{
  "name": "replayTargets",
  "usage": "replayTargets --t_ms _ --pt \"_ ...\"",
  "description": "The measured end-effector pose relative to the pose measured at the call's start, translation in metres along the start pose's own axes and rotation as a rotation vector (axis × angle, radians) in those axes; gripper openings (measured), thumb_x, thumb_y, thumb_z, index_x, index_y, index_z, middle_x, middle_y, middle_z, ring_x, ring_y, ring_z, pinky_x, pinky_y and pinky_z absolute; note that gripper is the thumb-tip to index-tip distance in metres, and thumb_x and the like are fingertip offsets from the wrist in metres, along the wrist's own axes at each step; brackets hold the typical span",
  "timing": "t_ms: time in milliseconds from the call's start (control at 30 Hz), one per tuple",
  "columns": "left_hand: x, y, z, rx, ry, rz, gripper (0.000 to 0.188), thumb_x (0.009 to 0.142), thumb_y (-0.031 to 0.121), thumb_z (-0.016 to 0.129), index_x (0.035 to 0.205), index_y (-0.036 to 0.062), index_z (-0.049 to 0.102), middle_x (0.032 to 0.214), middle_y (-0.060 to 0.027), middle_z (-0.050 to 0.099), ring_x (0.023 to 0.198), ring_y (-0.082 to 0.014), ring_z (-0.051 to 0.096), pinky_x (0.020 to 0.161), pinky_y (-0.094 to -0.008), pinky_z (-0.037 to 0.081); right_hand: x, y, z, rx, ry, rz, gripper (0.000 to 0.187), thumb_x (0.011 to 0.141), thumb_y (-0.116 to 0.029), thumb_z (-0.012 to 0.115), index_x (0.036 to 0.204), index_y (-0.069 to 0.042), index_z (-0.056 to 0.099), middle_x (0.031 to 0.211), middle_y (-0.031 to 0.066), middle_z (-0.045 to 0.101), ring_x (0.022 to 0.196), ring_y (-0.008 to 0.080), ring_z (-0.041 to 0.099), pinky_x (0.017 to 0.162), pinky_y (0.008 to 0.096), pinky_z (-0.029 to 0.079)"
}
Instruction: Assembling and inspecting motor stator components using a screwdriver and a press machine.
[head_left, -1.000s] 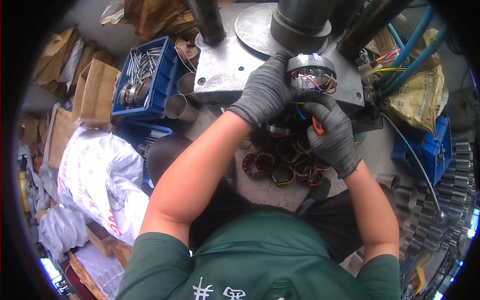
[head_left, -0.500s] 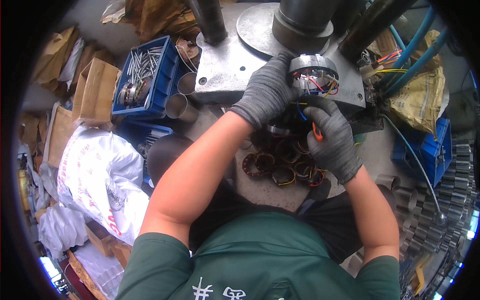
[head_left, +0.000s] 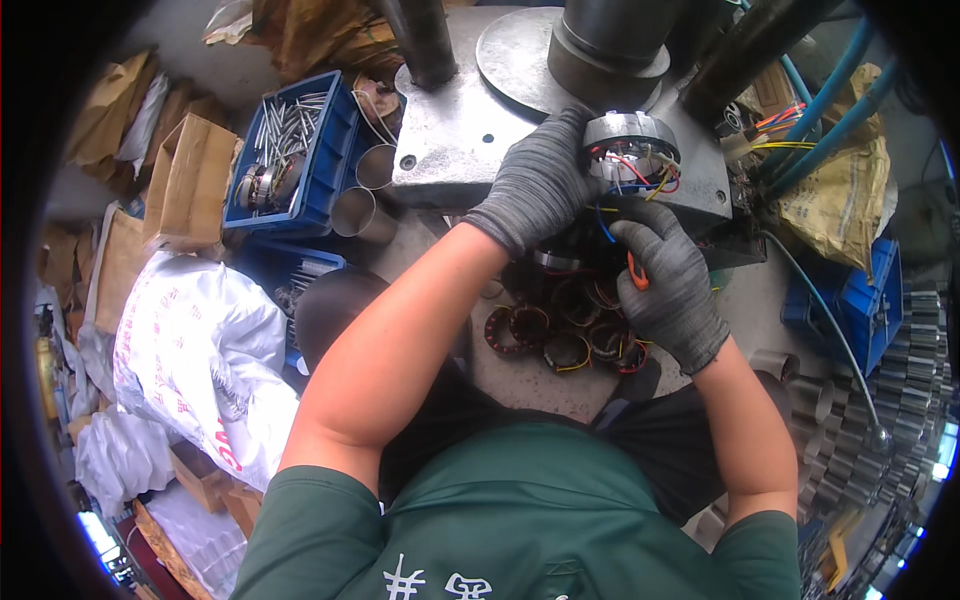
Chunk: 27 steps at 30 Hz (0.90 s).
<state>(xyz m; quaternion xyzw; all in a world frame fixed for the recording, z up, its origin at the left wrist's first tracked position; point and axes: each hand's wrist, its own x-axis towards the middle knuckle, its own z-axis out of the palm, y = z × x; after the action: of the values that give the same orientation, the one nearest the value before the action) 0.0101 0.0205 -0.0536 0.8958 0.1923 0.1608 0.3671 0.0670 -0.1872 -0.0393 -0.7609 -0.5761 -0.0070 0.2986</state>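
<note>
My left hand [head_left: 545, 180], in a dark grey knit glove, is closed on the side of a round motor stator [head_left: 630, 128] at the front of the metal press bed. Red, yellow, white and blue wires come out of the stator's near face. Below it, my gloved right hand [head_left: 675, 290] curls around a tool with an orange handle [head_left: 637, 270]; most of the tool is hidden by the fingers, so its kind cannot be told. A blue wire [head_left: 606, 224] hangs from the stator beside the right fingertips. Both forearms are bare.
The press bed [head_left: 440, 150] has thick columns. Wound stator coils [head_left: 567, 351] lie on the floor beneath. On the left are a blue crate [head_left: 325, 165] of metal rods, a cardboard box [head_left: 190, 190] and white sacks [head_left: 200, 350]. Metal rings [head_left: 880, 400] are stacked at the right.
My right hand with the orange-handled tool has moved slightly down and away from the stator. My left hand keeps its grip on the stator.
</note>
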Motion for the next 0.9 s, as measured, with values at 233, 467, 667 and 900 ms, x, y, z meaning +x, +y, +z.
replayTargets --t_ms 233,467,667,900 --pt "0.001 0.008 -0.005 0.038 -0.017 -0.009 0.074 0.076 0.028 0.09 0.136 0.0036 0.053 0.115 -0.0223 0.073 0.111 -0.0361 0.072 0.098 -0.0444 0.058 0.007 0.016 0.008 0.015 0.034 0.054 0.044 0.072 0.003 0.068 0.116 0.0 0.069 0.125 0.0228 0.065 0.109 0.042 0.068 0.093 0.0463 0.059" --pt "0.004 -0.001 0.001 -0.005 0.029 0.063 0.072 0.077 0.028 0.087 0.137 0.0053 0.053 0.112 -0.0235 0.074 0.111 -0.0387 0.072 0.097 -0.0462 0.057 -0.004 0.003 -0.011 0.037 0.043 -0.003 0.046 0.073 0.005 0.067 0.118 0.001 0.07 0.128 0.0231 0.066 0.111 0.0408 0.069 0.094 0.0449 0.058" --pt "0.004 0.001 -0.002 0.033 0.017 0.077 0.07 0.078 0.025 0.086 0.136 0.005 0.053 0.113 -0.0241 0.073 0.11 -0.0407 0.071 0.097 -0.0476 0.057 0.003 0.011 -0.004 0.03 0.015 0.04 0.045 0.072 0.005 0.067 0.116 0.002 0.07 0.127 0.0239 0.066 0.112 0.0414 0.069 0.096 0.044 0.058" --pt "0.004 0.0 0.002 0.039 0.015 0.085 0.07 0.078 0.026 0.086 0.136 0.0054 0.053 0.114 -0.0238 0.073 0.111 -0.0404 0.071 0.097 -0.0476 0.057 0.001 0.011 -0.007 0.046 -0.007 0.047 0.044 0.072 0.005 0.067 0.116 0.002 0.07 0.126 0.0244 0.066 0.112 0.0427 0.068 0.097 0.0443 0.058"
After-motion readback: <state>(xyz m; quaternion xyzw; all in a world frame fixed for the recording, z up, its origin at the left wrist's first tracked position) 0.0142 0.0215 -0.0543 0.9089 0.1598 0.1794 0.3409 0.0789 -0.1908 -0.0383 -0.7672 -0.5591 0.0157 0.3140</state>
